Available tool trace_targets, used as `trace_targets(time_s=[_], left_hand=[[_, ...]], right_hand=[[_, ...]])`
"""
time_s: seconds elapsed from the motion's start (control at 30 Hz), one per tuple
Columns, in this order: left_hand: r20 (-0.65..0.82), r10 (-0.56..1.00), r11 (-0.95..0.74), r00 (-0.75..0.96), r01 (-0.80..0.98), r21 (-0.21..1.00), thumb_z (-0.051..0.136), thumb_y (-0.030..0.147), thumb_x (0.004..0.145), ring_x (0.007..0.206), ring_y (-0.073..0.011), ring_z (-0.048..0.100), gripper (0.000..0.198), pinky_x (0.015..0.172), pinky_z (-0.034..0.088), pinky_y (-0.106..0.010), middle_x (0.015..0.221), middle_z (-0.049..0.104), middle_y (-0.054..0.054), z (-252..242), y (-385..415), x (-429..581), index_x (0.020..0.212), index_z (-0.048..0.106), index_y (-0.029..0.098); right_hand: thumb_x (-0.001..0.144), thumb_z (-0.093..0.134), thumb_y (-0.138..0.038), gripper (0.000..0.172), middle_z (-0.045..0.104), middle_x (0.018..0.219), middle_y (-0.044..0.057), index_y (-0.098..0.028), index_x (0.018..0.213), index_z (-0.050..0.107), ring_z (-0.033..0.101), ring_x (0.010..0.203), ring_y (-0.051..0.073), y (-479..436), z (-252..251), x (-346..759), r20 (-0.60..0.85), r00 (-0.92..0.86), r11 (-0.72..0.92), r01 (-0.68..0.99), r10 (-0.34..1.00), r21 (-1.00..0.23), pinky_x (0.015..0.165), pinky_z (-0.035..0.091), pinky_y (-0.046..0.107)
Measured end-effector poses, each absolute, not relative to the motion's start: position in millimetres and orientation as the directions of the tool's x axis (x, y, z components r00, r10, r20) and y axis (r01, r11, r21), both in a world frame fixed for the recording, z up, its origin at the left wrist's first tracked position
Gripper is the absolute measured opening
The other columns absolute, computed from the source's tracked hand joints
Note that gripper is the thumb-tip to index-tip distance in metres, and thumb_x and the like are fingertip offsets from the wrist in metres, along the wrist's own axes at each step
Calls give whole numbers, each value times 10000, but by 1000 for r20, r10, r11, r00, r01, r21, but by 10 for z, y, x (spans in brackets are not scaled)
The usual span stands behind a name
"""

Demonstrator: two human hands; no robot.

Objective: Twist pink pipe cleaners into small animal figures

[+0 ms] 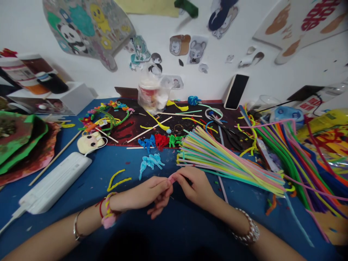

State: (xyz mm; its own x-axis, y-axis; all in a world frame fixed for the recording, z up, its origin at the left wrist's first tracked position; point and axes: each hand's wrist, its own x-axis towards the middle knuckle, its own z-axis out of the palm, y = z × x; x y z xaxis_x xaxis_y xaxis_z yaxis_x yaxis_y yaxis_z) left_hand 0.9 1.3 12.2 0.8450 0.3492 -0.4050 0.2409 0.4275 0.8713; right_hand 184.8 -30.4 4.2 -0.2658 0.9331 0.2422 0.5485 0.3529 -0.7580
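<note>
My left hand (148, 195) and my right hand (194, 186) meet at the middle of the blue table (81, 188), both pinching a small pink pipe cleaner piece (172, 178) between the fingertips. Just beyond them lie light blue twisted pipe cleaner figures (150, 162), with blue, red and green figures (160, 140) further back. A fan of pastel pipe cleaners (225, 159) spreads to the right of my right hand. Two yellow pipe cleaner bits (118, 179) lie left of my left hand.
A white power bank (54, 183) lies at left, near green and red paper stacks (21, 145). A plastic cup (152, 96) and a phone (236, 92) stand by the wall. Bright pipe cleaners (299, 163), scissors (231, 134) and wooden sticks (148, 129) crowd the back and right.
</note>
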Motion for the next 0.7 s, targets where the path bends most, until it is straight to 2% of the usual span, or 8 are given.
trace_targets(time_s=[0.1,0.17,0.3,0.37,0.47,0.57,0.7], left_hand=[[-393,413,450,821,191,872,292,405,917,350,-67,472,322,326,299,-129,479,423,69,84,-10,21,734,415,171],[-383,476,470,791,139,872,297,418,914,344,-70,479,329,317,283,-126,474,430,67,48,-21,30,729,412,172],[-362,537,469,762,86,879,325,454,903,336,-73,489,360,312,268,-124,455,450,58,-18,-32,50,729,436,160],[-373,526,483,764,92,871,322,454,905,332,-74,492,383,313,264,-125,440,465,48,-37,-38,60,737,470,144],[-382,514,495,768,98,863,325,457,905,319,-71,480,413,311,243,-129,422,483,37,-40,-47,68,765,520,121],[-389,482,477,785,137,868,330,463,901,301,-58,440,445,313,229,-138,415,495,27,-15,-40,65,771,554,101],[-429,448,425,784,235,874,366,442,889,326,-53,452,379,317,244,-135,477,509,40,9,4,47,855,550,112]], right_hand=[[908,409,-250,268,602,678,6,-176,746,609,541,645,124,-248,37,1865,239,-167,291,481,957,-827,643,389,231],[909,411,-278,297,565,634,-1,-168,702,594,519,614,119,-208,32,1870,200,-174,256,412,964,-874,622,399,226],[895,450,-306,302,606,790,28,-169,687,621,564,811,139,-195,-18,1815,169,-307,245,228,937,-943,797,413,255],[894,455,-325,332,607,854,36,-170,650,619,567,907,149,-217,-55,1775,128,-340,181,130,932,-975,859,400,270],[884,469,-363,373,599,859,38,-163,596,598,568,939,160,-245,-84,1743,49,-357,57,11,933,-998,881,396,286],[874,478,-392,390,604,863,43,-158,585,595,559,906,160,-248,-70,1747,18,-357,16,-9,934,-1000,847,403,285],[881,465,-390,368,572,744,29,-159,627,596,535,796,149,-231,-36,1777,41,-313,72,89,949,-993,769,412,275]])
